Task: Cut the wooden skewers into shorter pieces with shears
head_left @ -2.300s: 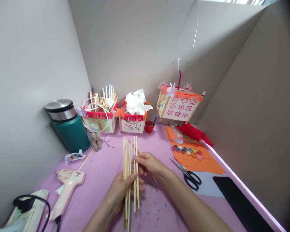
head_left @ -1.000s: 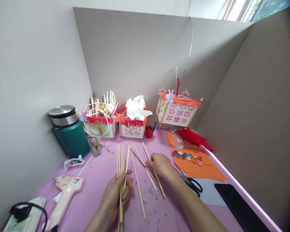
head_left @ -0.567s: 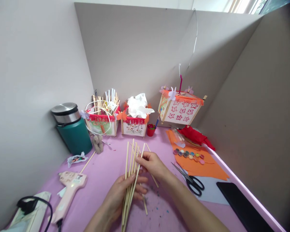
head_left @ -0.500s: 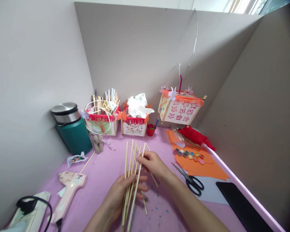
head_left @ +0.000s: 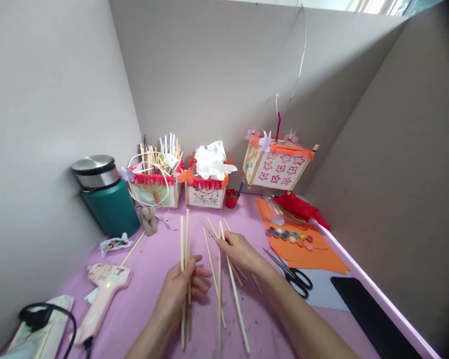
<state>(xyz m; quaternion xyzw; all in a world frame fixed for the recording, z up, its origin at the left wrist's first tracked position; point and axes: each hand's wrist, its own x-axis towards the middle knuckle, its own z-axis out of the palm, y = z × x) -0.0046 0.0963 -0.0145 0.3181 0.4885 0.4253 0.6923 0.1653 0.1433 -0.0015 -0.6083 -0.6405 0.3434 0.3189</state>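
Note:
Upright between the thumb and fingers of my left hand (head_left: 181,286) are a few thin wooden sticks (head_left: 187,234). My right hand (head_left: 240,253) pinches pale wooden sticks (head_left: 235,294) near their upper ends; their lower ends fan out toward me. A loose wooden stick (head_left: 210,262) lies on the purple tabletop (head_left: 160,259) between the hands. More sticks lie partly hidden under my right hand and forearm.
At left are a pink glue gun (head_left: 107,286), a power strip (head_left: 45,326) and a green flask (head_left: 110,204). Decorated boxes (head_left: 205,197) line the back. A paper lantern (head_left: 280,167) hangs above. Scissors (head_left: 297,279), orange paper (head_left: 297,254) and a black slab (head_left: 374,314) lie right.
The bundle in my left hand has been split: fewer sticks stay there, and others are now with my right hand. My hands have moved apart, the left one going left.

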